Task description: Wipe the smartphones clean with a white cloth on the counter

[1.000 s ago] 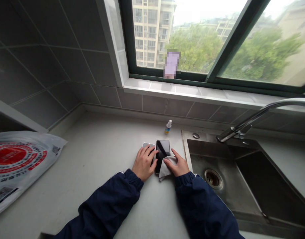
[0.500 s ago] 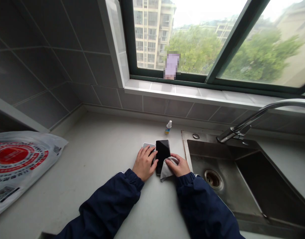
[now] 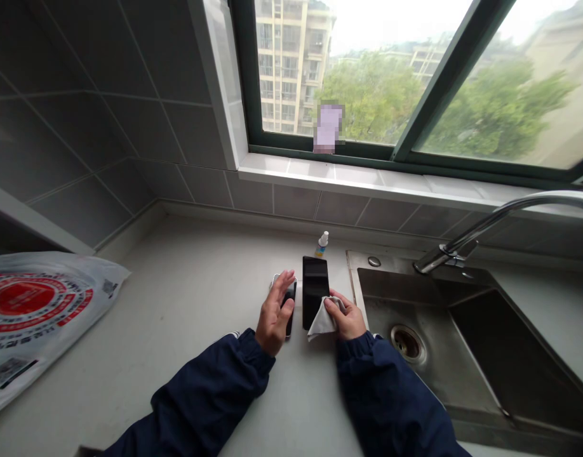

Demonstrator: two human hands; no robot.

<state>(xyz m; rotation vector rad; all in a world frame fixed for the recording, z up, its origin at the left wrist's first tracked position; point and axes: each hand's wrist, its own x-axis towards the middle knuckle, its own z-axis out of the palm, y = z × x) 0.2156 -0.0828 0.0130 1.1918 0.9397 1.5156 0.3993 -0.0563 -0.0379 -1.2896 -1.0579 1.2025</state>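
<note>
My right hand (image 3: 349,317) is closed around a grey cloth (image 3: 321,322) and the lower end of a black phone (image 3: 315,284), which stands tilted up off the pale counter (image 3: 187,330). My left hand (image 3: 272,315) is lifted on its edge with fingers stretched out, just left of that phone. Behind its fingers a second phone with a silver rim (image 3: 289,302) lies on the counter; whether the fingers touch it is unclear. Both arms wear dark blue sleeves.
A small spray bottle (image 3: 322,243) stands near the wall behind the phones. A steel sink (image 3: 368,285) with a curved faucet (image 3: 482,225) lies to the right. A white plastic bag with red print (image 3: 34,311) rests at the left. A tiled sill and window run along the back.
My right hand has tipped the black phone up off the counter, cloth still in its grip. My left hand has lifted from lying flat on the second phone and opened.
</note>
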